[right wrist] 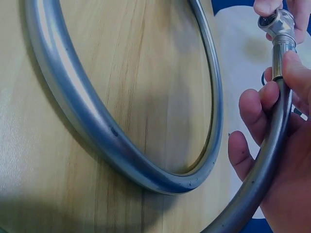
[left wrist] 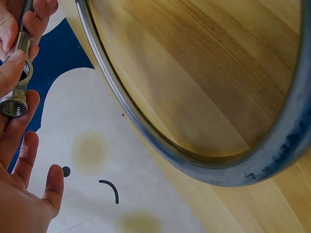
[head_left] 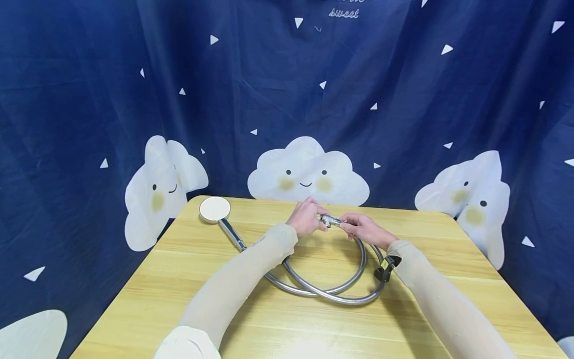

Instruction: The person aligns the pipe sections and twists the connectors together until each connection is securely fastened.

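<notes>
Near the table's far side, my left hand (head_left: pixel 307 218) pinches a chrome T-shaped pipe fitting (head_left: pixel 329 221) between thumb and fingers. An open threaded end of the fitting (left wrist: pixel 13 108) faces the left wrist view. On the right, my right hand (head_left: pixel 366 230) grips the ribbed end nut (right wrist: pixel 284 57) of a grey metal shower hose (head_left: pixel 352 300), its thumb along the nut. The nut meets the fitting in line; how far it is threaded on cannot be seen. The hose loops below both hands. Its other end runs behind my left forearm toward a handheld shower head (head_left: pixel 215 209).
The shower head lies at the table's far left corner, its chrome handle (head_left: pixel 232 234) pointing toward my left forearm. Beneath everything is a wood-grain table (head_left: pixel 309 326). A dark blue curtain (head_left: pixel 287 75) with clouds and triangles hangs behind it. A black device (head_left: pixel 386 269) sits at my right wrist.
</notes>
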`<state>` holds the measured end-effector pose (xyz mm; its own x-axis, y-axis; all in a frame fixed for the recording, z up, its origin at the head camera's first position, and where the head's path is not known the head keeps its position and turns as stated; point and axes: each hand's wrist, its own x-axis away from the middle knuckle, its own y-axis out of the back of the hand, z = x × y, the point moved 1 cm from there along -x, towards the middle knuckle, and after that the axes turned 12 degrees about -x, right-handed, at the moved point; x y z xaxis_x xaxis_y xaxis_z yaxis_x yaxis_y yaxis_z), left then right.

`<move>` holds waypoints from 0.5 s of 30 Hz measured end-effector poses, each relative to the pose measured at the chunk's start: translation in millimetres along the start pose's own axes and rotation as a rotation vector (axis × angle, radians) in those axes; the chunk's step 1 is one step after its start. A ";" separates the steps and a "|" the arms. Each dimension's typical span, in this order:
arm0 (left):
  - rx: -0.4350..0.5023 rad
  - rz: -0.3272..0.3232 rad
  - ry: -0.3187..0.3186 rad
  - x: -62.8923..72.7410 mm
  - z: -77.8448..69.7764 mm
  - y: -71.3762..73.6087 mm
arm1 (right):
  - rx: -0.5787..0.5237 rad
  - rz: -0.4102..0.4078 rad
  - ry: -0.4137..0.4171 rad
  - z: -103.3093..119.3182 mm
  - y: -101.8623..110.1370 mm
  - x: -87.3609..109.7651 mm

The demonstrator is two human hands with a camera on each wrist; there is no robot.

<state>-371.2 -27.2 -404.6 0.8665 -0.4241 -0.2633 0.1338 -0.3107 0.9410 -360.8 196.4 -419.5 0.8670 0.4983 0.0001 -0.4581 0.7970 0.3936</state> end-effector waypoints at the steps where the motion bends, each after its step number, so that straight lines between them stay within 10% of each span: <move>1: 0.003 -0.002 -0.003 -0.3 0.1 -0.6 | 0.001 0.002 -0.004 0.1 0.3 0.2; 15: 0.042 0.048 -0.011 -3.9 -10.0 -3.6 | -0.020 -0.016 -0.006 -8.5 9.2 4.4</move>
<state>-370.2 -15.9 -404.8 0.8661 -0.4486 -0.2207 0.0717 -0.3254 0.9428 -362.8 208.8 -423.7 0.8756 0.4830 -0.0002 -0.4475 0.8116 0.3756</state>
